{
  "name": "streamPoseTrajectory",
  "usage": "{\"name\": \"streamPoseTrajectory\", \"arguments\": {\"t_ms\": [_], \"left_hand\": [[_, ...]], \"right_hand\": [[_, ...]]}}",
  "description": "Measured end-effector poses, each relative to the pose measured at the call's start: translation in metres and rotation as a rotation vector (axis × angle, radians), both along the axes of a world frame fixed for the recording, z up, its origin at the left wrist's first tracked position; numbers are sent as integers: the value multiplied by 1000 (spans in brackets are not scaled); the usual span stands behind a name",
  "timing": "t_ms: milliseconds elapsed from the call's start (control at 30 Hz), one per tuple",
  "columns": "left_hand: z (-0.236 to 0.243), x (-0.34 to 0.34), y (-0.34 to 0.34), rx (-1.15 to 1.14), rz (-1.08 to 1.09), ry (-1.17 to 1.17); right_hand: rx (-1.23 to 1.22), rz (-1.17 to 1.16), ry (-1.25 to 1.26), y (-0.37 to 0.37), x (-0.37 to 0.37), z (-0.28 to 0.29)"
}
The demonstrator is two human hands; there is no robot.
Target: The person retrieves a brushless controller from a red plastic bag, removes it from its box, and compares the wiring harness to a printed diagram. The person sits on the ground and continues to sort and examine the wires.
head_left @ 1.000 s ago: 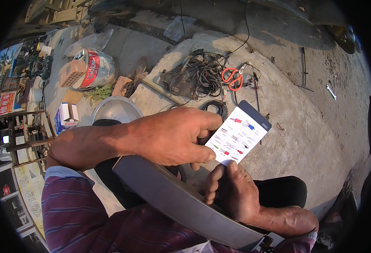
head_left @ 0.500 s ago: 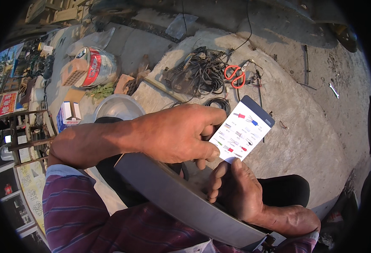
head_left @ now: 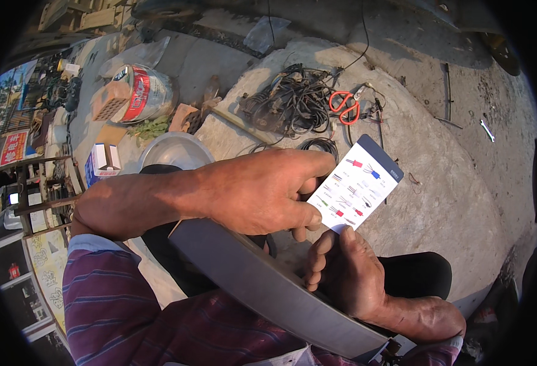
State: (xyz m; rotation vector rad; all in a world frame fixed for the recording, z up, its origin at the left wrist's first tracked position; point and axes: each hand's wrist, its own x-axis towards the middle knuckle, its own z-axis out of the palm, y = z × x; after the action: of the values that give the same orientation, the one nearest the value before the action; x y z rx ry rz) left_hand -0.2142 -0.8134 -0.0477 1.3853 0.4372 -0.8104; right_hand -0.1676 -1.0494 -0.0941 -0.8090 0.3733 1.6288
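Note:
A white card point(head_left: 347, 190) with a dark blue end strip is held up in front of me. Small pictures of coloured wire connectors cover its face. My left hand point(head_left: 265, 192) pinches the card's left edge between thumb and curled fingers. At the lower corner, the thumb of my right hand point(head_left: 354, 274) presses against the card, while its other fingers curl behind and partly out of sight. Under my wrists, a long curved grey panel point(head_left: 250, 283) lies across my lap.
Beyond the card, a tangle of black cables point(head_left: 293, 100) and red-handled scissors point(head_left: 344, 108) lie on a stone slab point(head_left: 439, 201). A metal bowl point(head_left: 177, 150), a small box point(head_left: 103, 161), a brick point(head_left: 111, 100) and a bucket point(head_left: 155, 94) stand left. A wrench point(head_left: 487, 130) lies right.
The view has shifted a little, so the ground objects appear slightly farther right. Both hands keep the card in nearly the same hold.

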Motion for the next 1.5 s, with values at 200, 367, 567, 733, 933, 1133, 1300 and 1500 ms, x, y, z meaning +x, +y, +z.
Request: {"name": "streamPoseTrajectory", "arguments": {"t_ms": [200,367,567,733,933,1133,1300,1500], "left_hand": [[1,0,0,6,13,-13],[2,-2,-1,48,19,-34],[2,-1,1,-18,-2,-22],[1,0,1,7,-18,2],[3,2,1,23,-34,26],[2,2,0,8,-20,12],[3,2,1,13,-25,14],[3,3,2,17,-34,17]], "right_hand": [[-12,11,-9,0,1,1],[-4,-1,3,-1,0,-1],[-15,-3,10,-1,-1,-2],[-10,-2,12,-1,-1,-3],[6,-14,17,-2,-1,-4],[-4,11,1,-1,0,-3],[6,19,-4,0,1,-2],[4,18,12,0,1,-4]]}}
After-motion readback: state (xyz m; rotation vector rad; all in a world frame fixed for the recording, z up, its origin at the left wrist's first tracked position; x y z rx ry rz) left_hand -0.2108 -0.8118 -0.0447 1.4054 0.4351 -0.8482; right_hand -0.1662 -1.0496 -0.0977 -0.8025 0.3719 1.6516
